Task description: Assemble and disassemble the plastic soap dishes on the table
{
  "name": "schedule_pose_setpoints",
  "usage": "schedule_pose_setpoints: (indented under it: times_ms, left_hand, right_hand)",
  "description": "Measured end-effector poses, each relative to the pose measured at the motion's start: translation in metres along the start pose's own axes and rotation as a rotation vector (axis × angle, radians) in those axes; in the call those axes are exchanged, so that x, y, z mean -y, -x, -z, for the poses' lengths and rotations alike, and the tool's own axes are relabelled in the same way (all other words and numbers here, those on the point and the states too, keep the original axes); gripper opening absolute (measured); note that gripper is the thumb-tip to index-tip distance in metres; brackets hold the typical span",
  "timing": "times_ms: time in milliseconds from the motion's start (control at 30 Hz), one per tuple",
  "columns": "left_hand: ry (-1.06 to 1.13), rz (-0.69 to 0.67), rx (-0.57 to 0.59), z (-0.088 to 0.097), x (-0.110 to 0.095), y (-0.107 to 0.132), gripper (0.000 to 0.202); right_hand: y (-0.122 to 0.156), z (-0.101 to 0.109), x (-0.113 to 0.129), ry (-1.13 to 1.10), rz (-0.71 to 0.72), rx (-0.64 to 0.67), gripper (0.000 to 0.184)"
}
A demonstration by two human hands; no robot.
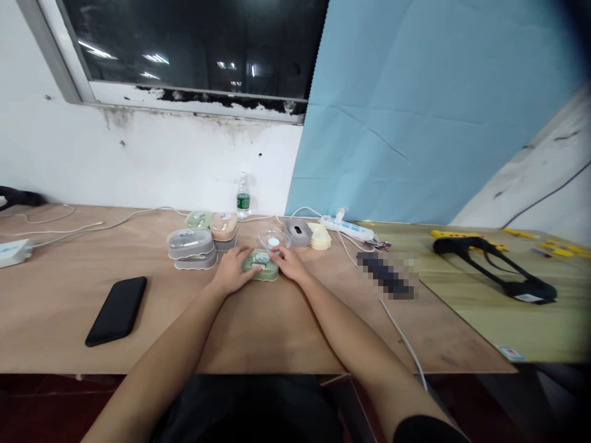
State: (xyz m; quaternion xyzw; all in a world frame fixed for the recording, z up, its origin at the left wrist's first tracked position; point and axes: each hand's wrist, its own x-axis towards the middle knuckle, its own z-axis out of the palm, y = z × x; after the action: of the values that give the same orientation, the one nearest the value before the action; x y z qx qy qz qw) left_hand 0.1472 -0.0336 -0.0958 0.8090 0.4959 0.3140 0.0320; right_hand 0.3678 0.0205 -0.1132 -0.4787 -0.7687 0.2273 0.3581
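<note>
A small green oval box (261, 265) with a clear lid lies on the wooden table (258, 326) in front of me. My left hand (233, 270) grips its left end, fingers curled around the side. My right hand (287, 261) holds the right end, fingertips on the lid edge. Just behind the box sits a clear lid with a white disc (274, 239). Both forearms reach in from the bottom of the view.
Left of the hands stand stacked grey boxes (191, 248), with a green (199, 219) and a pink box (224, 226) behind. A grey box (298, 232) and cream pieces (319, 236) lie right. A black phone (117, 309), a water bottle (243, 197), a power strip (348, 229) and black glasses-like gear (498, 264) are about.
</note>
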Motion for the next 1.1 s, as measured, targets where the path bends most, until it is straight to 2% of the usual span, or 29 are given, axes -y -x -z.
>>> schedule_pose_setpoints:
  times_ms: [100, 200, 333, 633, 833, 1100]
  left_hand:
    - [-0.046, -0.126, 0.073, -0.001, -0.013, 0.0, 0.058]
    - [-0.087, -0.163, 0.12, -0.003, -0.019, 0.0, 0.053]
    - [-0.16, -0.047, 0.078, -0.005, -0.013, 0.0, 0.046]
    - [-0.219, 0.17, -0.033, -0.003, 0.002, -0.001, 0.047]
    - [-0.279, 0.222, -0.072, 0.002, 0.005, -0.001, 0.037]
    - [-0.302, 0.265, -0.06, 0.005, 0.007, -0.001, 0.039]
  right_hand:
    - [0.001, -0.004, 0.005, 0.03, 0.022, -0.028, 0.041]
    - [0.003, -0.006, 0.009, 0.048, 0.046, -0.056, 0.043]
    - [0.003, -0.005, 0.008, 0.04, 0.047, -0.087, 0.044]
    - [-0.002, -0.004, -0.007, 0.105, 0.0, -0.178, 0.041]
    - [-0.004, -0.001, -0.013, 0.115, -0.028, -0.212, 0.04]
    - [-0.005, 0.001, -0.014, 0.114, -0.055, -0.22, 0.038]
